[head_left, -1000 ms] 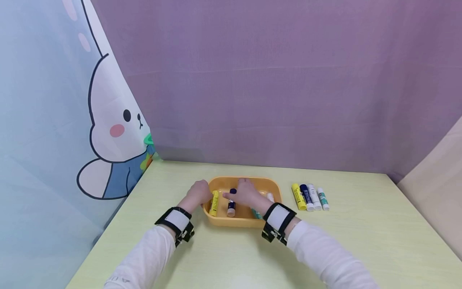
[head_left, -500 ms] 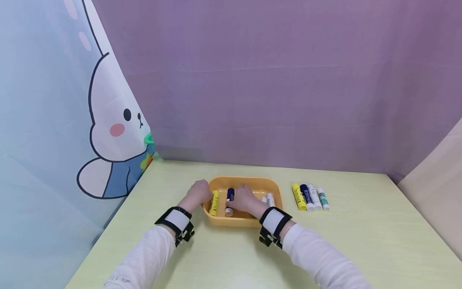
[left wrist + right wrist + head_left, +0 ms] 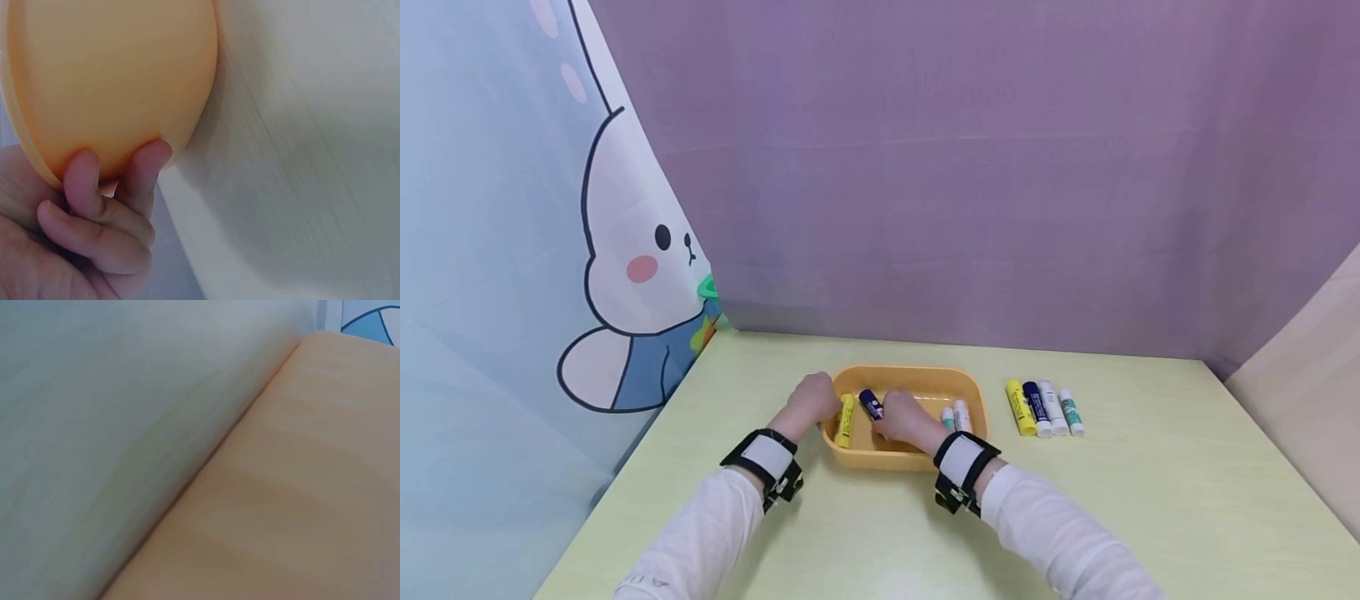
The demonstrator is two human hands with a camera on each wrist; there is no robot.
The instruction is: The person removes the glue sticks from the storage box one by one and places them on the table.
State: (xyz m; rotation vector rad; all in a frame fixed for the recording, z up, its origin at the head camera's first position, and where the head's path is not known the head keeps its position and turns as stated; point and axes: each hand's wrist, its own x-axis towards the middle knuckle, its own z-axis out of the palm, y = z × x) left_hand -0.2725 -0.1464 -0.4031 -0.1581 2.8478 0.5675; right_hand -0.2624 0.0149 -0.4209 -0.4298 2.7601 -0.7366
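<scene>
My left hand (image 3: pixel 815 398) grips the left rim of an orange plastic tray (image 3: pixel 895 461); in the left wrist view its curled fingers (image 3: pixel 84 181) press the tray's outer wall (image 3: pixel 119 69). Inside the tray, my right hand (image 3: pixel 906 418) has its fingers at a dark blue glue stick (image 3: pixel 871 404), which lies slanted, its lower end hidden by the hand. A yellow glue stick (image 3: pixel 846 421) lies along the tray's left side. At the right end are a white glue stick (image 3: pixel 962 416) and a teal-and-white one (image 3: pixel 947 419), partly covered by the right wrist.
Right of the tray, a yellow (image 3: pixel 1021 408), a dark blue (image 3: pixel 1038 409), a white (image 3: pixel 1052 408) and a teal-and-white glue stick (image 3: pixel 1071 412) lie side by side on the pale table (image 3: pixel 1172 467). A purple curtain (image 3: pixel 955 183) hangs behind.
My right hand has moved left and nearer within the tray. The dark blue glue stick has shifted left and turned from nearly straight to slanted. The left hand stays on the rim.
</scene>
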